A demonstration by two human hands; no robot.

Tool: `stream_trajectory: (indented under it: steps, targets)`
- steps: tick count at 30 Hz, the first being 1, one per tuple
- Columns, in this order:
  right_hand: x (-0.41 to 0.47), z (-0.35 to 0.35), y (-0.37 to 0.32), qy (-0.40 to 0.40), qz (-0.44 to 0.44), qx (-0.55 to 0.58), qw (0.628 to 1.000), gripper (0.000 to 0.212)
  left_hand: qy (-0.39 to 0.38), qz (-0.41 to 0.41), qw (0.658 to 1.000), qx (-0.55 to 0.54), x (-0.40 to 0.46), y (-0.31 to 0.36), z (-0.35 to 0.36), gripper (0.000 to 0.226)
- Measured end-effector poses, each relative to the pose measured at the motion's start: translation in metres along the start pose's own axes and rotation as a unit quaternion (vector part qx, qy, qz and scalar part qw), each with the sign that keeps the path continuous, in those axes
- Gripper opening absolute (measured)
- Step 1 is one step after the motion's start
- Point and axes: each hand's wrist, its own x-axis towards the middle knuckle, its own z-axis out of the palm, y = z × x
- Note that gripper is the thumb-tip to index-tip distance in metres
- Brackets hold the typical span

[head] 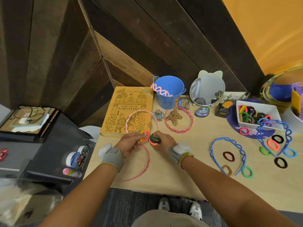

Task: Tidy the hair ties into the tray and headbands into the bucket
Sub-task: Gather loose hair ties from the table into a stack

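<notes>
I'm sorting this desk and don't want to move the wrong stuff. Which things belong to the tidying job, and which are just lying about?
Job:
hair ties
headbands
tray
bucket
left hand and right hand, each holding ties

Lying about:
book
mirror
Eiffel Tower model
comb

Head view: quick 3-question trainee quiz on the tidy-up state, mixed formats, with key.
1. True or false: the blue bucket already holds a pink headband.
2. Multiple choice: the white tray sits A) on the book, B) at the table's right, C) on the floor.
3. Fill in: both the left hand and the right hand grip bunches of ____.

Key: 1 true; 2 B; 3 hair ties.
</notes>
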Motion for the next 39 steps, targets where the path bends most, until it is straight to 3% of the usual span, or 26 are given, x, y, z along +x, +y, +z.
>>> stream_trajectory:
  steps: [7,10,13,21,26,39]
  targets:
    - [-0.003,-0.008,0.008,-0.003,0.012,-0.086,0.996,0.036,-0.001,-0.001,1.0,-0.007,-0.002,0.005,0.001,0.012]
    - [-0.008,-0.016,0.014,0.081,0.077,0.075,0.991,0.03,-0.007,0.003,1.0,0.0,0.0,0.009,0.008,0.011]
    - [-0.012,-0.04,0.016,0.085,0.149,0.311,0.935,0.028,-0.026,0.009,1.0,-0.001,0.0,0.015,0.019,0.006]
    - [-0.03,-0.101,0.021,0.154,0.154,0.488,0.845,0.02,-0.074,0.024,0.996,0.033,0.001,0.035,0.062,0.006]
    - [-0.045,-0.126,0.027,0.198,0.136,0.532,0.812,0.02,-0.121,0.036,0.992,0.028,0.001,0.049,0.094,0.006]
    - [-0.099,-0.208,0.11,0.308,0.175,0.518,0.779,0.02,-0.198,0.02,0.98,0.005,0.006,0.074,0.218,0.02]
